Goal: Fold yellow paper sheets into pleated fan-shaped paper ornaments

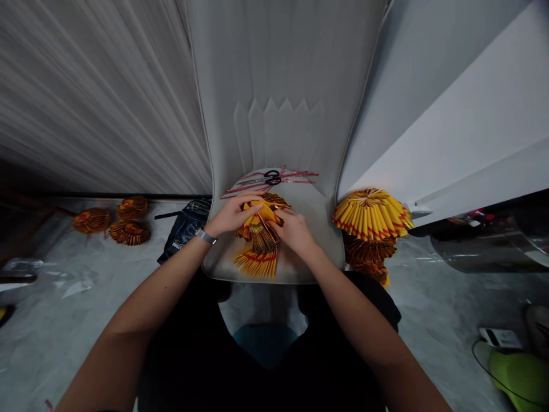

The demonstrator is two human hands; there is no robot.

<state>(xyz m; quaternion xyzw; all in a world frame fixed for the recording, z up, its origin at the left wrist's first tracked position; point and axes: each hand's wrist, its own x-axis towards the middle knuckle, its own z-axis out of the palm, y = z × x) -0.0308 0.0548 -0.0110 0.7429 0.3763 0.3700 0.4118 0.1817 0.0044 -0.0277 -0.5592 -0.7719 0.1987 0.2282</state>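
A pleated yellow paper fan piece with red edging lies on the seat of a grey chair. My left hand is closed on its upper left side, thumb laid across the paper. On the right, my right hand pinches a folded yellow part of the same piece; the fingertips are partly hidden by paper. Behind the hands, black-handled scissors rest among red-edged clear strips at the back of the seat.
A stack of yellow pleated paper fans stands right of the chair. Several round pleated pieces lie on the floor at left, near a dark bag. A curtain hangs at left, a white panel stands at right.
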